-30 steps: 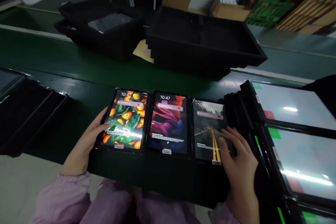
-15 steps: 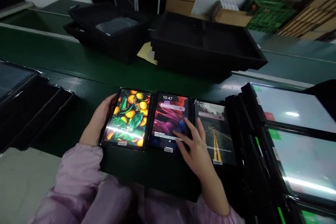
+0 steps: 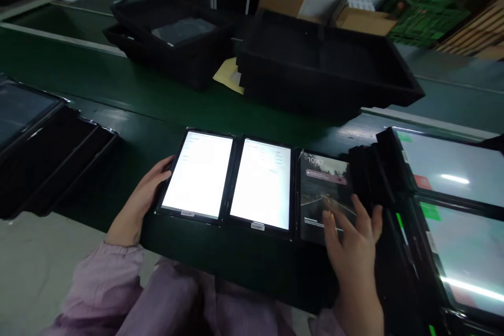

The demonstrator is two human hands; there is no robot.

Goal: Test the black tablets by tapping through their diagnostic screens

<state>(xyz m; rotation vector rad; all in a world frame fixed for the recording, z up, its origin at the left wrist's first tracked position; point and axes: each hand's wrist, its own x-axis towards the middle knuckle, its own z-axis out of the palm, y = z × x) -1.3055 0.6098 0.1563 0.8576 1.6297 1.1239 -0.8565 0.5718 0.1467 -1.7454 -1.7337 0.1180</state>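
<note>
Three tablets lie side by side on the dark green bench. The left tablet point(image 3: 199, 176) and the middle tablet point(image 3: 262, 186) both glow with mostly white screens. On the right tablet point(image 3: 315, 189) is a lock screen with a road picture and the time 10:47. My left hand point(image 3: 147, 189) grips the left tablet's left edge, thumb at the frame and the other fingers partly hidden. Over the lower part of the right tablet, my right hand point(image 3: 352, 236) is spread open, its index finger blurred near the glass. Whether that fingertip touches the screen I cannot tell.
Stacked tablets with lit pale screens point(image 3: 468, 247) stand at the right. Dark tablets point(image 3: 27, 115) are stacked at the left. Behind, black trays point(image 3: 326, 84) and more trays point(image 3: 173, 58) sit on the green belt, with yellow paper point(image 3: 229, 76) between.
The left tablet's orange-fruit picture and the middle tablet's lock screen have turned to white pages. My right hand has moved right, from the middle tablet to the right one.
</note>
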